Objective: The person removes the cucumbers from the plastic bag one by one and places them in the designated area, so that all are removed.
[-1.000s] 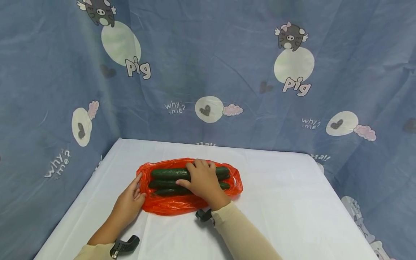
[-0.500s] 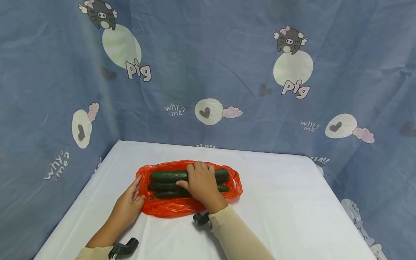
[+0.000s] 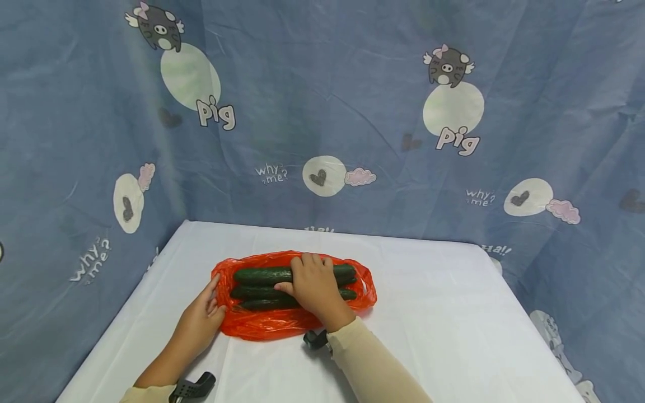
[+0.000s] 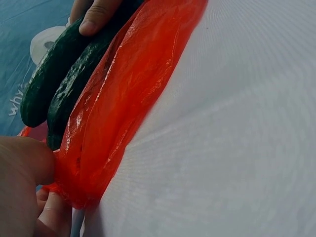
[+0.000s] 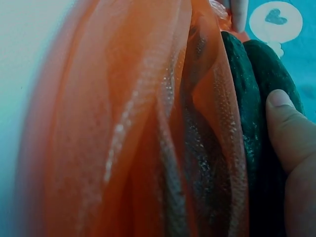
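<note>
Your R hand [image 3: 314,285] has its grip round the far cuke [image 3: 262,275], approx. mid-length: fingers over the top, thumb on the near side, both ends showing past the hand. R wrist view has the thumb tip against the dk green skin. That cuke lies L-to-R inside the red bag [image 3: 267,330], which sits on the white counter [image 3: 428,324]. Alongside, nearer you, are the middle cuke [image 3: 252,292] & the near cuke [image 3: 267,305], both partly hidden by your R hand; at least 3 in the bag, exact no. can't be told. Your L hand [image 3: 199,319] is at the bag's L end, its grip pinching the thin plastic btwn thumb & fingers, clearest in the L wrist view. The bag's rim is spread round the cukes, w/ crumpled, shiny folds on your side & a small gap in the plastic at the R end. There's a blk wrist mount at each arm, L mount [image 3: 196,386] & R mount [image 3: 314,339], plus beige sleeves [image 3: 378,364]. Blue curtain [image 3: 363,101] hangs behind the counter, printed w/ pigs, hearts & "why me?".
</note>
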`<state>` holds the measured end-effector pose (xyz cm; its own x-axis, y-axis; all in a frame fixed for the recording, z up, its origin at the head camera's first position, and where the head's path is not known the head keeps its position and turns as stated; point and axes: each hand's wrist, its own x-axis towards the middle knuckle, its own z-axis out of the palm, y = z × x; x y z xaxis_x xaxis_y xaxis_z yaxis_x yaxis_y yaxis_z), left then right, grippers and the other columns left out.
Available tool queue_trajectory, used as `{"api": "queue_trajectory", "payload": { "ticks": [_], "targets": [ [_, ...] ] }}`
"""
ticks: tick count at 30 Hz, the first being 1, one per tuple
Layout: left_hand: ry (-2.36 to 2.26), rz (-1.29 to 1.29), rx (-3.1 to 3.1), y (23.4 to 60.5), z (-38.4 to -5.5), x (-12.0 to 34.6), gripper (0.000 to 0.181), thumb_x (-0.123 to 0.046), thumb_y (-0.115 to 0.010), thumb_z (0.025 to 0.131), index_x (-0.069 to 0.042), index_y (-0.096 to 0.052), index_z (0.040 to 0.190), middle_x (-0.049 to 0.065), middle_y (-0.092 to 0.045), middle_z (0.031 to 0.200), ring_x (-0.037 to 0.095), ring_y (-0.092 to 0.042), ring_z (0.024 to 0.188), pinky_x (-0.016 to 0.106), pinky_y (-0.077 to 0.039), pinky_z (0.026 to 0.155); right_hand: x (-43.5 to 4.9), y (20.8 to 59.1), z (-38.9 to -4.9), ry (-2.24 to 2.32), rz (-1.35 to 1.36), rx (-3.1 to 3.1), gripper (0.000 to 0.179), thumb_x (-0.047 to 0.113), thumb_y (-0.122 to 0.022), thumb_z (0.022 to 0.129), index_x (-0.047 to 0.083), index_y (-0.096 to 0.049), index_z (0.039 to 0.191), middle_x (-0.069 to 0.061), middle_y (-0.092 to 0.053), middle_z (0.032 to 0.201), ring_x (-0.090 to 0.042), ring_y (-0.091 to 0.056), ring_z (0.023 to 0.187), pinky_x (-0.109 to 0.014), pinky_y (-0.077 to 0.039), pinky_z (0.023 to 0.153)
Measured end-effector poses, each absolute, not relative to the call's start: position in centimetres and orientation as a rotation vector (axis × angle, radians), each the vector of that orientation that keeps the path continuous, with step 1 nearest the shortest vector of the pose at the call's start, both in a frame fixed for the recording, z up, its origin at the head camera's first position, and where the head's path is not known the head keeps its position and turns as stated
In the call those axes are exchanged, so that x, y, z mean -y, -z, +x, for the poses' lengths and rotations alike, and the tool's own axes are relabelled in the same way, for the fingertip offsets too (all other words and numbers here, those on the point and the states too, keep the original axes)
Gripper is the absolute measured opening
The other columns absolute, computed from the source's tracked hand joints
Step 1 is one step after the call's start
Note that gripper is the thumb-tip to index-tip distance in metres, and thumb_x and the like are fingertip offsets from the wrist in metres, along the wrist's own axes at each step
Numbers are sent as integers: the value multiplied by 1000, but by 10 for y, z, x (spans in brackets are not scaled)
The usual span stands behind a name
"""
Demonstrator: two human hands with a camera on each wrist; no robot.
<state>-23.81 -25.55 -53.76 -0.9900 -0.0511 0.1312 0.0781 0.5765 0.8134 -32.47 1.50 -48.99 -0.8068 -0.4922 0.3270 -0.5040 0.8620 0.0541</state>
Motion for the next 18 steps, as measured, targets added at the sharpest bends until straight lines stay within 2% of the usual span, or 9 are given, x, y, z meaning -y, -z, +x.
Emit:
{"api": "queue_trajectory", "payload": {
  "ticks": [9,18],
  "targets": [
    [1400,-19,2667,540,-238,256,80,-4,-60,100,-12,-20,169,35,-28,165,50,-47,141,47,-49,104,-26,483,-321,-16,706,2723,64,81,-49,90,18,-54,100,0,-54,93,-18,-51,88,-39,-40,77],
    [1376,-44,2653,537,-239,256,80,-3,-60,100,-10,-19,168,36,-27,165,51,-48,140,47,-49,103,-37,470,-320,2,669,2706,67,81,-47,91,17,-58,108,-1,-52,93,-20,-48,87,-41,-40,77]
  ]
}}
